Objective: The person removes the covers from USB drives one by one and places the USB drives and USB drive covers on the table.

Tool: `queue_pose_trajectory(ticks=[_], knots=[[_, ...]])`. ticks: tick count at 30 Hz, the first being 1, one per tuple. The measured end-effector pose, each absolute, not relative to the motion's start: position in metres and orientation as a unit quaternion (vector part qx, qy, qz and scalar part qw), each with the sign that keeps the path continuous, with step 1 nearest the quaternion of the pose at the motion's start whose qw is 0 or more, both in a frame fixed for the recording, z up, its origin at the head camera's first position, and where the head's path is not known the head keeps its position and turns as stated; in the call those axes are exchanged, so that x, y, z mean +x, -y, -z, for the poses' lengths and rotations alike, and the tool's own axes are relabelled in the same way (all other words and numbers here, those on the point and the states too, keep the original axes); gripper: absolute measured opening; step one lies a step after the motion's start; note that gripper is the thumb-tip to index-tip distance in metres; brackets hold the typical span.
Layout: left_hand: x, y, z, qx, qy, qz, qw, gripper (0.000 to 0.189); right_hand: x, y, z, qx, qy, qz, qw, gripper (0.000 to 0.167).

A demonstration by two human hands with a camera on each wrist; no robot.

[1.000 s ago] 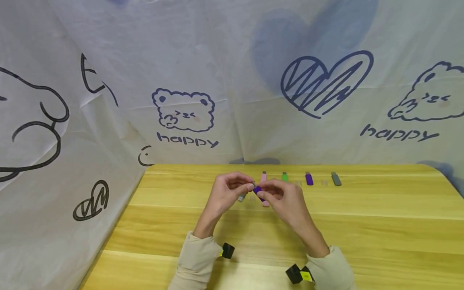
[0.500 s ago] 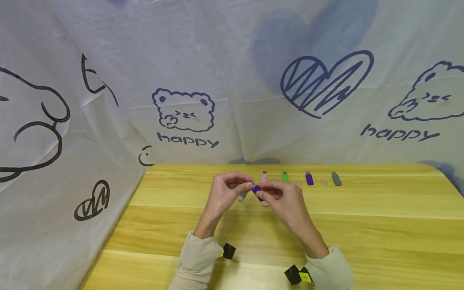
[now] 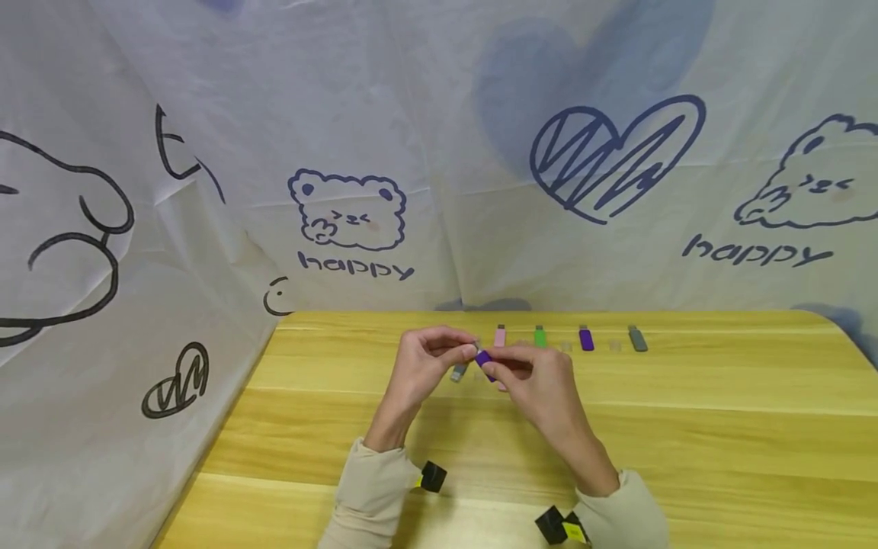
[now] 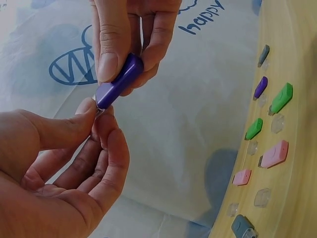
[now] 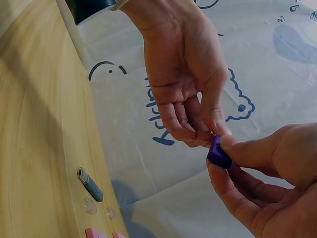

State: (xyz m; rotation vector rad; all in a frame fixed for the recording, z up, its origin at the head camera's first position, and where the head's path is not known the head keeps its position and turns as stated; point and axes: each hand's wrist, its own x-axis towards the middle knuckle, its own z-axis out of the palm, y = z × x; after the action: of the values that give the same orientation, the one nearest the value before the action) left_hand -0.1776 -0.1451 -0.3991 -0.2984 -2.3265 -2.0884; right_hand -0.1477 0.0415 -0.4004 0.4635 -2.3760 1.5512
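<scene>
Both hands meet above the table around a purple USB stick (image 4: 120, 82). My right hand (image 3: 538, 381) grips the stick's body between thumb and fingers, as the right wrist view also shows. Thumb and fingertips of my left hand (image 3: 428, 366) pinch a small clear cap (image 4: 99, 112) at the stick's connector end. The fingers mostly cover this cap, so how far it sits over the connector cannot be seen. Below the hands lies a grey USB stick (image 4: 241, 225) with a clear cap at its end.
Along the table's far side lie pink (image 4: 275, 154), green (image 4: 282, 98), purple (image 3: 586, 338) and grey (image 3: 637, 338) USB sticks. Several loose clear caps (image 4: 262, 198) lie among them. A printed white cloth (image 3: 466, 252) hangs behind the wooden table (image 3: 686, 442).
Both hands have shifted very slightly left with the purple USB stick. Their hold on the stick and cap looks the same; the sticks on the table have not moved.
</scene>
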Motion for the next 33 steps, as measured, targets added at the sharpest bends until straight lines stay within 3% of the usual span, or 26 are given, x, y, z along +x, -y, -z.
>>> queue_pose_trajectory(ticks=[11,18,24,33], knots=[[-0.178,0.145,0.399,-0.076,0.732,0.677,-0.012,0.014,-0.146,-0.04,0.395,0.145,0.833,-0.52,0.123,0.014],[-0.183,0.158,0.398,-0.035,0.704,0.708,0.043,0.01,-0.143,-0.044,0.393,0.118,0.843,-0.518,0.087,0.01],[-0.183,0.162,0.396,-0.066,0.704,0.707,0.005,0.014,-0.146,-0.045,0.395,0.133,0.837,-0.523,0.083,0.014],[-0.183,0.166,0.398,-0.059,0.711,0.701,0.006,0.014,-0.157,-0.066,0.399,0.112,0.841,-0.522,0.085,0.018]])
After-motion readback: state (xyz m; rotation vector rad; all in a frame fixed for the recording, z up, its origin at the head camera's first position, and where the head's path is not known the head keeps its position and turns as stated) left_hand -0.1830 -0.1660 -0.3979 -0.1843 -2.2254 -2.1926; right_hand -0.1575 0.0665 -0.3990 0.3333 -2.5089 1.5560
